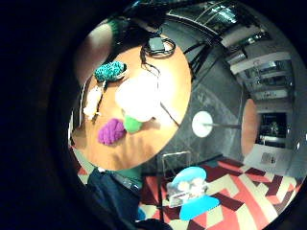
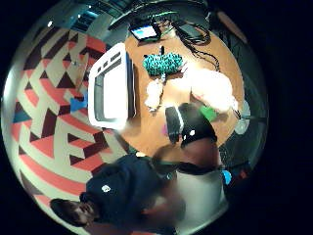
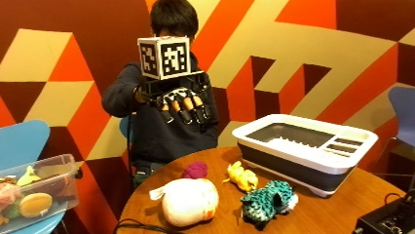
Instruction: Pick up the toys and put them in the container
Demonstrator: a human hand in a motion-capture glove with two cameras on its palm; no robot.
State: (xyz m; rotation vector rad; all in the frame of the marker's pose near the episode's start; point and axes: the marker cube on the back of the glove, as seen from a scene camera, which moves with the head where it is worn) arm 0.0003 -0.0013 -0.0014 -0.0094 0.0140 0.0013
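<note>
The gloved right hand (image 3: 183, 103) is hanging raised at chest height above the round table (image 3: 337, 214), fingers relaxed downward, holding nothing. Below it are lying the purple toy (image 3: 195, 169), yellow toy (image 3: 241, 177), white plush (image 3: 189, 201) and teal plush (image 3: 267, 201), beside the white-rimmed container (image 3: 305, 146).

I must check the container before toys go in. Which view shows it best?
The outside view: the container stands on the table, its inside visible. The thumb side palm view shows it from above. The little finger side view misses it.
</note>
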